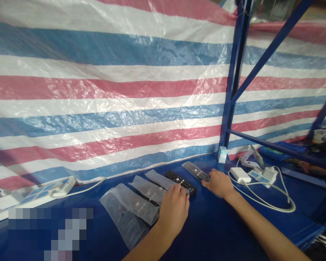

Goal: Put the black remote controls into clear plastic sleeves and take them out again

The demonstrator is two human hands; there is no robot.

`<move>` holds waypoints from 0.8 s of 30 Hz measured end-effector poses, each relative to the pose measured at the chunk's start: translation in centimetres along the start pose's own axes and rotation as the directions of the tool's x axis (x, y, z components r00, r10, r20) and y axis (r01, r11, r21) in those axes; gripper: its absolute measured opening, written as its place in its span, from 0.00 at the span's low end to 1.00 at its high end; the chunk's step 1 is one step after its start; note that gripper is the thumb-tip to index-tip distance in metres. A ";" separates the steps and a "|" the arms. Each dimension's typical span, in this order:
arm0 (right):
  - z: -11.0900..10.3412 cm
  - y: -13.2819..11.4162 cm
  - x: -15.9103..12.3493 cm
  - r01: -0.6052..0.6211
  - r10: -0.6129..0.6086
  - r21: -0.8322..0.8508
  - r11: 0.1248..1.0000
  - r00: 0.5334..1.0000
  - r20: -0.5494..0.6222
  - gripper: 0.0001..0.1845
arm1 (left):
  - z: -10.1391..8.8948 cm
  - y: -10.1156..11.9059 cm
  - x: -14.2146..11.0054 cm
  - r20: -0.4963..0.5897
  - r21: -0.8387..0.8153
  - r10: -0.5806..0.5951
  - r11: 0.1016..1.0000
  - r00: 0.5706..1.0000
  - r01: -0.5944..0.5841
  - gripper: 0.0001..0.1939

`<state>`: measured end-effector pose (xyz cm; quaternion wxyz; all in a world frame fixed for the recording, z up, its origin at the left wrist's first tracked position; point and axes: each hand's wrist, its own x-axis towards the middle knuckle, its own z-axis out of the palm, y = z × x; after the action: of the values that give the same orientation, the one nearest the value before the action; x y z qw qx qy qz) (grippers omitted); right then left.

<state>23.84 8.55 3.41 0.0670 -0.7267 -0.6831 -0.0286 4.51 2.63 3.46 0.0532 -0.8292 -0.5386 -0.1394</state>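
Note:
A row of remote controls lies on the blue tabletop, several of them in frosted plastic sleeves. My left hand is closed, its curled fingers over the near end of a sleeved remote control; the fingertips are partly hidden. Just right of those fingers lies a bare black remote control. My right hand has its thumb and fingers closed around the lower part of another sleeved remote control. To the left of my left hand, a sleeved remote control overlaps an outer plastic sleeve.
A white adapter with looped cable and a power strip sit at the right. Near the blue rack post stands a small box. Another power strip lies at left. A striped tarp hangs behind.

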 end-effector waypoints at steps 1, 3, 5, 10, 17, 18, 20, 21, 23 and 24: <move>0.0 0.4 0.6 -0.023 0.023 -0.011 1.000 1.000 -0.004 0.20 | 0.0 0.0 0.0 0.011 -0.005 -0.006 1.000 1.000 0.006 0.13; -0.2 1.0 1.3 -0.061 0.061 -0.031 0.998 0.998 -0.021 0.20 | 0.0 0.1 0.1 0.034 -0.011 -0.024 1.000 0.999 0.025 0.12; -0.4 1.1 1.3 -0.061 0.056 -0.048 0.997 0.994 -0.096 0.20 | 0.0 0.1 0.2 0.063 -0.005 -0.050 0.999 0.997 0.050 0.12; -0.7 -0.7 -1.5 0.305 -0.305 0.207 0.929 0.952 -0.035 0.19 | 0.0 -0.2 0.5 0.145 0.067 -0.096 0.994 0.985 0.087 0.14; -0.1 -3.5 -2.7 0.326 -0.344 0.214 0.921 0.938 0.050 0.22 | -0.7 -0.2 0.7 0.202 0.120 -0.132 0.987 0.970 0.110 0.15; 0.0 -3.7 -2.5 0.309 -0.323 0.202 0.929 0.946 0.040 0.21 | -0.7 -0.1 0.7 0.208 0.128 -0.122 0.987 0.971 0.096 0.15; 0.2 -3.9 -2.3 0.274 -0.284 0.195 0.942 0.958 0.026 0.19 | -0.7 -0.1 0.9 0.212 0.133 -0.103 0.988 0.972 0.076 0.15; 0.2 -3.8 -2.3 0.255 -0.264 0.203 0.946 0.964 0.022 0.18 | -0.7 -0.1 1.1 0.209 0.130 -0.104 0.988 0.972 0.078 0.15; 0.0 -3.2 -2.2 0.216 -0.227 0.247 0.945 0.974 0.018 0.17 | -0.7 -0.4 1.6 0.197 0.117 -0.127 0.988 0.972 0.105 0.15; -0.2 -2.6 -2.2 0.195 -0.207 0.282 0.939 0.978 0.014 0.17 | -0.8 -0.7 1.9 0.189 0.107 -0.143 0.986 0.971 0.125 0.15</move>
<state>21.08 6.54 3.47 0.1505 -0.6368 -0.7523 0.0771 4.49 4.41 4.74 0.0293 -0.7972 -0.6020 -0.0345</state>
